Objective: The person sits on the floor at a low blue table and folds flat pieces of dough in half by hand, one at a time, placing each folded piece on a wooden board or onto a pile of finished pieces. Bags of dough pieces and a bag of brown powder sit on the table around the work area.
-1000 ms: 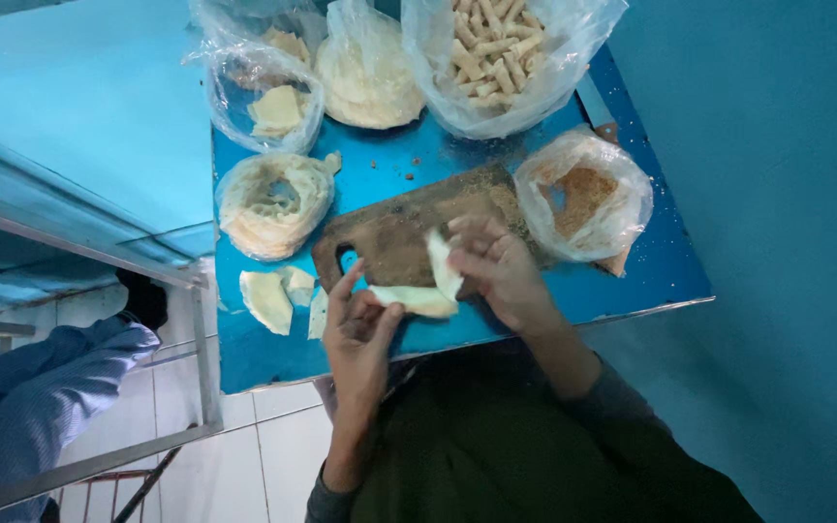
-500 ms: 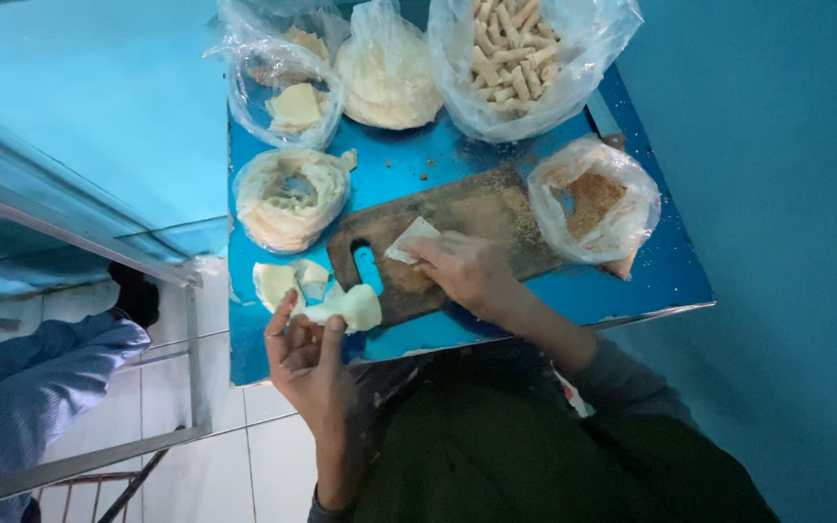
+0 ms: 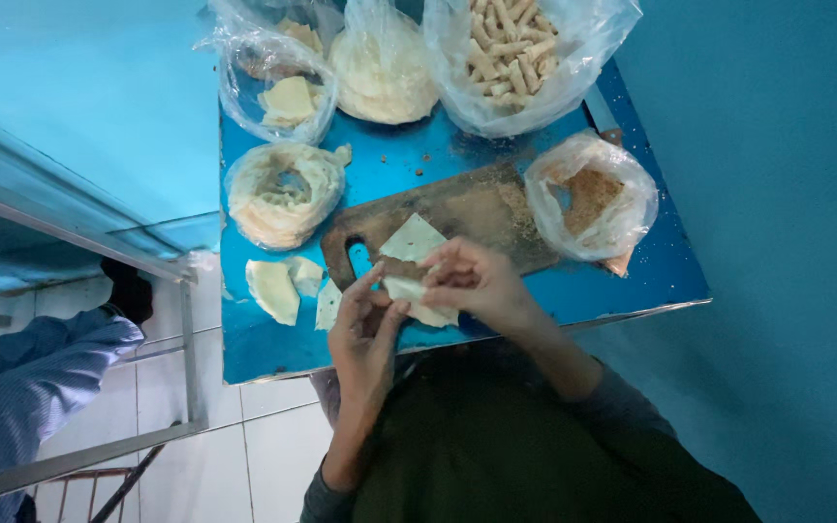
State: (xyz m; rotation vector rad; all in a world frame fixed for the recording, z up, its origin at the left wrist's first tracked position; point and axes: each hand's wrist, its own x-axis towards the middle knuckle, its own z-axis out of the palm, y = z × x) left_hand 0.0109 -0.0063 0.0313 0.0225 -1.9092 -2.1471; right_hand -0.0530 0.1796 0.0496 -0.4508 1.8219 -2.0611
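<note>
Over the near edge of the wooden cutting board (image 3: 477, 208), a pale dough wrapper (image 3: 417, 295) is pinched between the left hand (image 3: 365, 334) and right hand (image 3: 477, 281). Folded pieces (image 3: 273, 289) lie beside it on the blue table (image 3: 418, 160), bags of rolled sticks (image 3: 515, 48) beyond.

Both hands (image 3: 418, 300) pinch a dough sheet (image 3: 417, 242) — over the wooden board (image 3: 481, 208).
</note>
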